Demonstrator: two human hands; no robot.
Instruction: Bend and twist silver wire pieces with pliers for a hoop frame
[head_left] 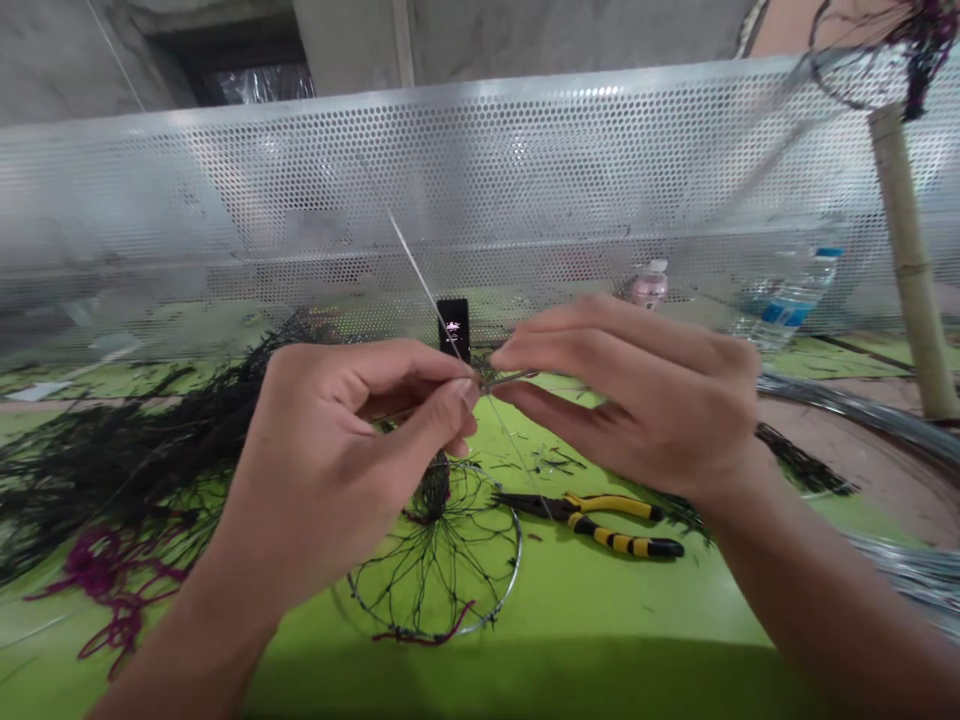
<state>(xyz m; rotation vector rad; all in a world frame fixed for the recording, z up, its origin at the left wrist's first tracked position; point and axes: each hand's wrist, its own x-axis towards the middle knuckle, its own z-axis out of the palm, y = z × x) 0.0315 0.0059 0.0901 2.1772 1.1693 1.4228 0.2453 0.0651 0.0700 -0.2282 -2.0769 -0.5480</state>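
The left hand (pixel 352 440) is pinching a thin metal wire (pixel 416 262) between thumb and forefinger; the right hand (pixel 630 390) is bringing fingers around the same spot, its grip unclear. The wire is slanting lengthwise, one end pointing up and leftward. Below, a netted ring (pixel 433 530) and pliers (pixel 574 506) are lying on a green table (pixel 600 620).

The wire (pixel 423 278) is shiny metal (smooth-looking), the pole (pixel 913 262) matt bamboo.

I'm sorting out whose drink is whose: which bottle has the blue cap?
The blue-labelled bottle on the right, near the bamboo pole; the pinkish bottle further left has a whitish cap.
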